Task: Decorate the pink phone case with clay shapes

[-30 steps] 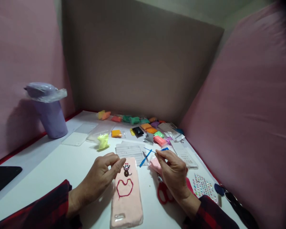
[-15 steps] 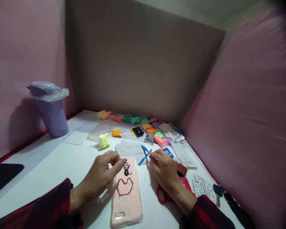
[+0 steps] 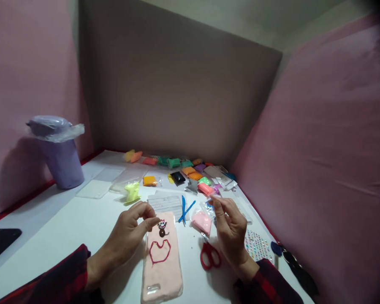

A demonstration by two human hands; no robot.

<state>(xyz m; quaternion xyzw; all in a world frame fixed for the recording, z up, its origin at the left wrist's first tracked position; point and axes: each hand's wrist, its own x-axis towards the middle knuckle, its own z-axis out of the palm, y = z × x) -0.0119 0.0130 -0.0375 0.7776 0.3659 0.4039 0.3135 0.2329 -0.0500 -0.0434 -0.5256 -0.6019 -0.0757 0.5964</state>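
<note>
A pink clay-covered phone case (image 3: pixel 162 266) lies in front of me, with a red heart outline and a small dark cat figure (image 3: pixel 162 227) on it. My left hand (image 3: pixel 131 234) rests at the case's upper left edge, its fingers pinched together beside the figure. My right hand (image 3: pixel 229 230) is raised to the right of the case, its fingertips pinched on a small clear packet. Two blue clay tools (image 3: pixel 184 207) lie crossed on the table between my hands. A pink clay bag (image 3: pixel 202 221) and red scissors (image 3: pixel 210 255) lie near my right hand.
Several coloured clay packets (image 3: pixel 177 169) line the back of the white table (image 3: pixel 66 228). A lilac cup with a plastic bag (image 3: pixel 58 150) stands at the left, clear cases (image 3: pixel 96 188) beside it. A gem sticker sheet (image 3: pixel 256 247) lies at the right. Pink and grey panels enclose the table.
My right hand has let go of the blue tool, which now lies crossed over the other one, and has lifted holding a small clear packet. My left hand has stayed at the case.
</note>
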